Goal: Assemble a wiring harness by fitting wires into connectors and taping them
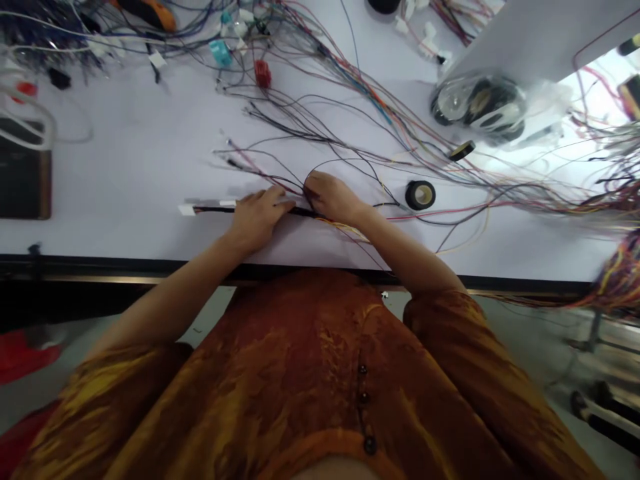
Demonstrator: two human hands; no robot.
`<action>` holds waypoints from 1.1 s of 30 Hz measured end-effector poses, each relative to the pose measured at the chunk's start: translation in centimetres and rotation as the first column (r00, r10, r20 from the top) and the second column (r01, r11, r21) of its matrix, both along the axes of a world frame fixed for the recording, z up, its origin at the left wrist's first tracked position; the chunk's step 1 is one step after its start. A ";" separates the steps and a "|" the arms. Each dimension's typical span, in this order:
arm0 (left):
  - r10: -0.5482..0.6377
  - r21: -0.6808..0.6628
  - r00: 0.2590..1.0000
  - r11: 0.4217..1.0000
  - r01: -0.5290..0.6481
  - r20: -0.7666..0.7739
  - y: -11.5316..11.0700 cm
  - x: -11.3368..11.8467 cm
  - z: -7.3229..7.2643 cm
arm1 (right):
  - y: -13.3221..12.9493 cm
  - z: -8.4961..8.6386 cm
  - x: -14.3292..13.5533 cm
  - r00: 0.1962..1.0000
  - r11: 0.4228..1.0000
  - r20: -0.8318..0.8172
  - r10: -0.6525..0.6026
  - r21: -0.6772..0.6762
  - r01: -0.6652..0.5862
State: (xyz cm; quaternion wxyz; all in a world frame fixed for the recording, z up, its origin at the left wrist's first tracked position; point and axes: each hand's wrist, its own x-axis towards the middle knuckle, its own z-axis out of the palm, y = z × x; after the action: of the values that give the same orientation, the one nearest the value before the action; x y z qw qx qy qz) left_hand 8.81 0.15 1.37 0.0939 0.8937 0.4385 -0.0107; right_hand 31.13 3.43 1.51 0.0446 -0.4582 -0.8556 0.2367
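A wire harness with a black-wrapped stretch (215, 210) lies along the near part of the white table, with a white connector (187, 210) at its left end. My left hand (257, 217) is closed over this black stretch, thumb and fingers on it. Just to the right, my right hand (333, 197) is curled with its fingertips at the loose wires, gripping them where they meet the black part. Yellow wires (345, 227) run out below my right wrist. Thin wires with bare-looking ends (240, 163) fan out to the upper left. The right fingertips are partly hidden.
A roll of black tape (421, 195) sits right of my right hand. Long loose wires (380, 100) cross the table towards the right. Farther back are a red connector (263, 73), an orange-handled tool (147, 13) and bagged tape rolls (480, 107). A dark box (25, 177) stands left.
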 end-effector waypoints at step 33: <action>0.113 0.026 0.968 0.992 -0.122 0.223 -1.9 -0.1 -2.5 | -7.5 -1.5 5.9 0.951 0.955 0.121 -0.283 0.125 0.268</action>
State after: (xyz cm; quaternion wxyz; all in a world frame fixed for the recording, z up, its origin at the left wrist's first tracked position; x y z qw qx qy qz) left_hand 8.72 -1.78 -1.14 0.1248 0.8635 0.4777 0.1030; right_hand 37.03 -4.10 -0.04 0.0426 -0.5855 -0.7956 0.1499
